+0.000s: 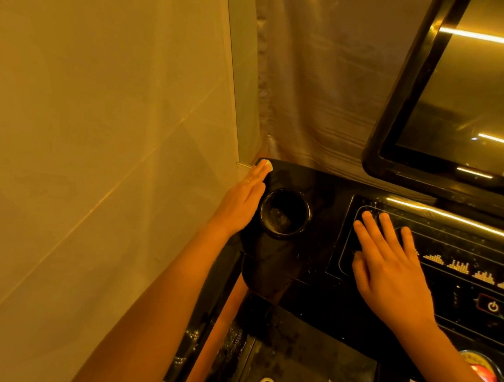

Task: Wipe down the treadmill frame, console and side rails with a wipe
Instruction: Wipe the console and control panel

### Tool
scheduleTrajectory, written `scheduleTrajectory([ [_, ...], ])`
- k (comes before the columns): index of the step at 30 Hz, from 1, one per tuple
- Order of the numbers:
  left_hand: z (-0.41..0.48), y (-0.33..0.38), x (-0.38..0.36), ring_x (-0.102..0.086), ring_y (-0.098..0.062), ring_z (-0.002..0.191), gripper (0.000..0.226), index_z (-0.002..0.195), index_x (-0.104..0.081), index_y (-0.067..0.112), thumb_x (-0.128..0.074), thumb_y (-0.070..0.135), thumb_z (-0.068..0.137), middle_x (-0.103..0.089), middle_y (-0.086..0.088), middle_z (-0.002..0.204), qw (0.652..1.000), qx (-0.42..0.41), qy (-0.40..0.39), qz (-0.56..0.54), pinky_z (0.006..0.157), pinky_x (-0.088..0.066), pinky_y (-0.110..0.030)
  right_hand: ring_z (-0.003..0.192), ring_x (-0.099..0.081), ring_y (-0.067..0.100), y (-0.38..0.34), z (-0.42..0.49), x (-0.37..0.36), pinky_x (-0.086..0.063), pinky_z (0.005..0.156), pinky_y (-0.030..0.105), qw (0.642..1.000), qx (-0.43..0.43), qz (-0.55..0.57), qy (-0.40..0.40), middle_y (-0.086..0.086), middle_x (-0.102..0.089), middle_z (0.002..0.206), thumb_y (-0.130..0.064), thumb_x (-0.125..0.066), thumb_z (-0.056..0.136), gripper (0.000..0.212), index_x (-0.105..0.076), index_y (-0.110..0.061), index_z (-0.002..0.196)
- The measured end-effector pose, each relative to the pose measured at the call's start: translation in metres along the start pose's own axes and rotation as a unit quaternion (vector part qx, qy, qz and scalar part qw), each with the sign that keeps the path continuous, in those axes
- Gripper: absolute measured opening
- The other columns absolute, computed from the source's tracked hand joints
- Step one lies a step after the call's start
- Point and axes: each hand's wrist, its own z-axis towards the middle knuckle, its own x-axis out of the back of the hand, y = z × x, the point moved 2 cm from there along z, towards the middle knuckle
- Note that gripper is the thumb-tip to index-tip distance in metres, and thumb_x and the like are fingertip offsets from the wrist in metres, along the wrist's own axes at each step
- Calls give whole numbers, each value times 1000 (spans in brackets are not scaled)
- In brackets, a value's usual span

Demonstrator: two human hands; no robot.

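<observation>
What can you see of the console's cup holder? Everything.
The cup holder is a round, deep well sunk into the left wing of the console, glossy black like hard plastic, with a thin shiny rim. Its floor shows pale, blurry patches; residue or reflection, unclear. It holds no cup. The left hand lies flat along its left rim, touching or nearly, fingers reaching past it to the wipe.

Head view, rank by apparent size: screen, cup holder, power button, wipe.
1. screen
2. cup holder
3. power button
4. wipe, unsure: only its tip shows past the left hand.
</observation>
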Motion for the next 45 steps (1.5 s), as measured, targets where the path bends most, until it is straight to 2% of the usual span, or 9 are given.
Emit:
scheduleTrajectory([
  [6,-45,-25,-13,-7,-4,153,54,158,-24,28,-24,40,106,-16,16,166,1000,13,21,12,127,-15,-43,153,-10,26,0,0,0,-4,125,48,1000,1,1,6,7,-24,162,-40,-27,101,59,-31,-15,154],
  [10,-13,-12,-7,-10,2,151,48,158,-23,24,-26,29,111,-14,14,165,1000,14,15,5,127,-14,-36,153,-10,26,0,0,-1,-5,124,48,1000,0,3,6,7,-24,162,-40,-26,100,59,-32,-15,154],
  [15,14,-1,-1,-11,2,151,48,159,-23,24,-23,31,112,-14,11,166,1000,12,9,20,126,-14,-30,153,-9,25,-1,1,-1,-5,125,48,1000,1,4,5,6,-23,163,-39,-27,101,59,-32,-15,154],
  [19,-34,-12,-4,-9,0,152,50,159,-23,23,-22,34,110,-13,16,164,1000,3,6,21,127,-12,-33,154,-7,25,0,0,-1,-4,125,48,1000,1,5,6,6,-22,163,-39,-27,101,59,-31,-15,154],
  [23,-104,-40,-17,-12,-3,153,53,159,-20,21,-24,36,108,-13,9,167,1000,15,14,-7,126,-15,-35,153,-8,25,0,0,-2,-4,124,48,1000,0,6,5,6,-23,163,-40,-27,100,59,-31,-16,154],
  [27,-116,-49,-21,-11,-2,152,52,156,-19,33,-21,44,105,-14,15,166,999,37,7,0,126,-17,-45,153,-7,25,0,1,-1,-5,124,49,1000,-2,10,5,6,-22,163,-40,-26,100,59,-30,-16,154],
  [31,-101,-45,-19,-9,-1,152,52,158,-18,28,-20,39,107,-12,14,167,999,28,8,20,126,-17,-47,154,-7,24,0,0,-1,-5,124,49,1000,-2,14,8,6,-22,163,-40,-26,101,59,-30,-16,154],
  [37,-134,-46,-31,-9,-7,154,49,156,-22,25,-27,27,108,-15,10,167,999,18,25,-15,127,-14,-42,154,-8,25,0,0,-1,-8,124,51,1000,-1,11,9,6,-23,163,-40,-26,101,59,-31,-15,154],
  [45,-36,-21,-12,-4,7,150,47,157,-21,37,-19,39,110,-12,27,162,1000,31,1,3,127,-11,-41,154,-10,25,0,0,-2,-8,124,50,1000,-2,5,13,6,-25,162,-41,-26,100,59,-32,-16,154],
])
